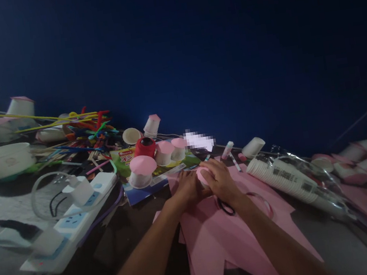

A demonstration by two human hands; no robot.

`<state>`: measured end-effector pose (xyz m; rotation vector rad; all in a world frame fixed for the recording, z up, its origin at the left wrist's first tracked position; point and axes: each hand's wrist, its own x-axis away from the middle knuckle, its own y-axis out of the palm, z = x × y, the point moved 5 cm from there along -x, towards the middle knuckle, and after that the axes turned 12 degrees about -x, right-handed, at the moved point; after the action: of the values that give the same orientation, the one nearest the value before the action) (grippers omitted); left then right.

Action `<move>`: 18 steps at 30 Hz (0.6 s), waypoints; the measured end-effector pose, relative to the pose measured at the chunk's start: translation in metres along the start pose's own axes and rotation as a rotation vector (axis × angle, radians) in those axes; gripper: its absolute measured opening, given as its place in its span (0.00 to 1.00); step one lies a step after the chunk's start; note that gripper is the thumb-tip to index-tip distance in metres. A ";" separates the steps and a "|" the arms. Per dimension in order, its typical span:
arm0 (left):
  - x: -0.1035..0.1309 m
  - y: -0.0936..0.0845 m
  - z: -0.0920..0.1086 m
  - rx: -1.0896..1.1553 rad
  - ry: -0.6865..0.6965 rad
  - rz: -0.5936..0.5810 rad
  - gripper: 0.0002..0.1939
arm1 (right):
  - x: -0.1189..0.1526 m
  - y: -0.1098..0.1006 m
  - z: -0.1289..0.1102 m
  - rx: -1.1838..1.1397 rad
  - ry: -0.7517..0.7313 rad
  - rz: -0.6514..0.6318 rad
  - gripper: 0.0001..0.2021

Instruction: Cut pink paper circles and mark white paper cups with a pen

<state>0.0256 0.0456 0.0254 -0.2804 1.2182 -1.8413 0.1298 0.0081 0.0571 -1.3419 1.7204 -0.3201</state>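
Both of my hands meet around a small paper cup with a pink paper top, over pink paper sheets. My left hand is closed against the cup's left side, and its fingertips are partly hidden. From the right, my right hand grips the cup with bent fingers over its top. Black scissor handles show beside my right wrist on the pink paper. Beyond my hands lie a glue stick and a thin white pen.
Pink-topped cups and a red spool stand ahead on the left. A power strip, a bowl and coloured pipe cleaners lie farther left. A sleeve of stacked cups lies right.
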 end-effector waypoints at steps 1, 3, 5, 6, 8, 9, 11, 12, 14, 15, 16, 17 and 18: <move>0.000 0.001 0.000 -0.028 0.016 -0.009 0.32 | 0.000 0.001 0.000 0.017 0.000 0.000 0.16; -0.001 0.005 0.000 -0.071 0.047 -0.035 0.33 | 0.001 0.003 0.000 0.037 0.001 0.005 0.16; -0.001 0.007 -0.002 -0.088 0.053 -0.048 0.32 | 0.002 0.004 0.001 0.032 0.012 0.003 0.16; -0.001 0.007 -0.002 -0.094 0.053 -0.049 0.32 | 0.002 0.004 0.001 0.015 0.024 0.004 0.17; -0.001 0.008 -0.003 -0.098 0.047 -0.031 0.32 | 0.003 -0.001 0.004 -0.054 0.052 0.039 0.20; -0.001 0.007 -0.004 -0.095 0.041 -0.017 0.33 | 0.004 -0.006 0.006 -0.104 0.066 0.075 0.22; -0.001 0.007 -0.005 -0.080 0.041 0.001 0.34 | 0.007 -0.018 0.010 -0.210 0.096 0.166 0.24; -0.001 0.006 -0.004 -0.071 0.049 0.004 0.34 | 0.008 -0.024 0.012 -0.252 0.111 0.206 0.24; 0.000 0.006 -0.004 -0.059 0.065 -0.001 0.32 | 0.011 -0.031 0.014 -0.287 0.125 0.255 0.22; 0.000 0.005 -0.003 -0.061 0.071 -0.001 0.31 | 0.011 -0.032 0.014 -0.279 0.121 0.267 0.22; 0.000 0.005 -0.003 -0.066 0.071 0.002 0.31 | 0.011 -0.032 0.013 -0.258 0.108 0.267 0.22; 0.000 0.005 -0.003 -0.073 0.066 0.007 0.31 | 0.011 -0.030 0.011 -0.228 0.088 0.260 0.21; 0.000 0.005 -0.003 -0.081 0.062 0.013 0.31 | 0.010 -0.027 0.009 -0.190 0.067 0.248 0.21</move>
<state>0.0264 0.0469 0.0198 -0.2609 1.3366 -1.8042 0.1538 -0.0084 0.0656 -1.2439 1.9894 -0.0621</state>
